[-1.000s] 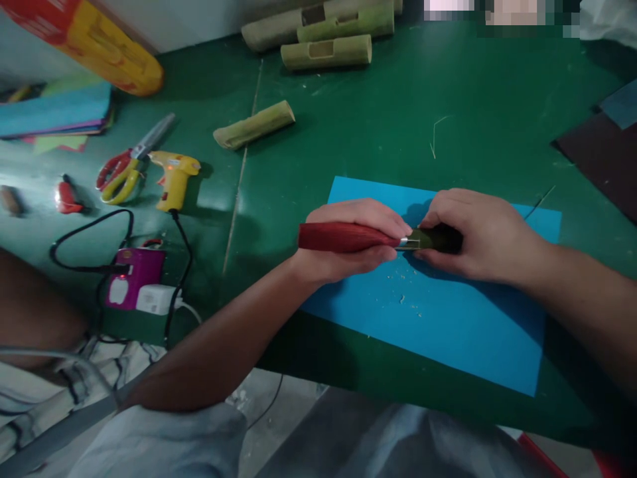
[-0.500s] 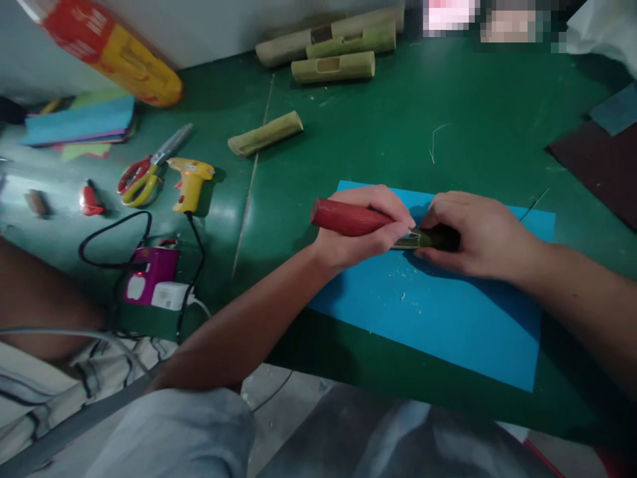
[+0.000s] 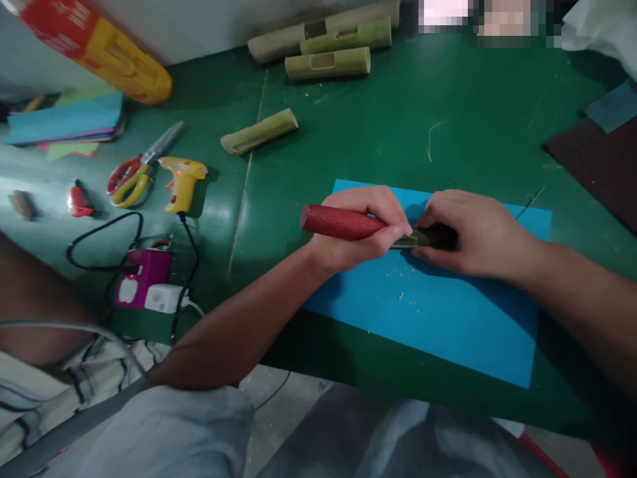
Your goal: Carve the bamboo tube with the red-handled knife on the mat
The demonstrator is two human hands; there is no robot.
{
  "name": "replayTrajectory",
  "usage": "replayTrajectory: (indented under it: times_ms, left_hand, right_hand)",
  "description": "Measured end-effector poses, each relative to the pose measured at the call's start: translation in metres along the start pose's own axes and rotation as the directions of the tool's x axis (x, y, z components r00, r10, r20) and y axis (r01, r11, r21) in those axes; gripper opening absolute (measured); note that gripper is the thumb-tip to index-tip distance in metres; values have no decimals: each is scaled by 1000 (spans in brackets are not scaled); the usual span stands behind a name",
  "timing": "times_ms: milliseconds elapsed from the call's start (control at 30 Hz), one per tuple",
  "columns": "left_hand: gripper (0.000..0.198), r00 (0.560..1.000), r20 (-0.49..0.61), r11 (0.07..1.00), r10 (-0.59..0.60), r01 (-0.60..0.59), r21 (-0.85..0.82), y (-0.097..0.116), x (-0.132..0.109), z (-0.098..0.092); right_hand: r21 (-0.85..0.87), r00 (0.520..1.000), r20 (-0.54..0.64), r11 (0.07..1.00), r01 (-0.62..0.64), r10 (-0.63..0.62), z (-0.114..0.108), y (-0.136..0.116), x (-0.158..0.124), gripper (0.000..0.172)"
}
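Note:
My left hand [image 3: 363, 232] is closed round a red wooden-handled carving knife [image 3: 338, 223], whose blade end meets a dark green bamboo piece [image 3: 432, 238]. My right hand [image 3: 472, 232] is wrapped over that bamboo piece and presses it down on a blue paper sheet [image 3: 448, 312]. Small pale shavings lie on the sheet just below the blade. The blade itself is mostly hidden by my fingers.
On the green table [image 3: 348, 133] lie a bamboo section [image 3: 259, 131] and a bamboo stack [image 3: 328, 46] at the back. At the left are a yellow glue gun [image 3: 182, 182], scissors [image 3: 134, 174], a power strip [image 3: 142, 287] with cable, coloured paper [image 3: 64, 123]. Dark sheets [image 3: 597, 159] sit right.
The knife handle has tilted from level to pointing up-left, and my left hand has slid closer to the bamboo piece. My right hand stays on the bamboo.

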State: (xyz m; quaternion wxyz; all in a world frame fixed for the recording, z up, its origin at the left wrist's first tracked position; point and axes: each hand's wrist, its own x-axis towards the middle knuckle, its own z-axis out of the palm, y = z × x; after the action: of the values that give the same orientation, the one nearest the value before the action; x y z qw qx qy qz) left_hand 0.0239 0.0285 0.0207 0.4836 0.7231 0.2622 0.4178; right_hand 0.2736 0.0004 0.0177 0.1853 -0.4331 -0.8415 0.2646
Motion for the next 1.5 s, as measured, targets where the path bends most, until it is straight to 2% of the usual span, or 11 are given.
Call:
replayTrajectory:
  times_ms: [100,267,433,533,733,867,1067,1500]
  left_hand:
    - [50,999,-42,1000,0,1,14,-3,-2,-1]
    - [48,986,-127,994,111,-111,6,-12,-7,-1]
    - [35,941,-201,956,271,-287,-56,-21,-6,2]
    - [34,923,-225,941,313,-333,-56,-24,-4,4]
    - [43,933,-259,959,251,-276,-66,-26,-6,3]
    - [39,940,-262,958,221,-260,-124,-25,-8,2]
    - [39,924,-309,950,225,-279,-143,-27,-7,2]
    - [34,923,-309,949,229,-282,-141,-26,-8,3]
  right_hand:
    - [7,1000,6,1000,-6,6,0,-1,-1,22]
    - [1,1000,2,1000,-3,3,-1,0,-2,21]
    - [-3,1000,-10,1000,12,-12,0,1,-3,23]
    - [2,1000,-10,1000,4,-4,1,1,-2,23]
    - [8,1000,4,1000,-4,4,0,1,-2,23]
    - [4,1000,7,1000,0,0,0,1,-2,23]
    - [0,1000,18,1000,-12,12,0,2,-2,24]
    - [14,1000,4,1000,0,0,0,1,-2,22]
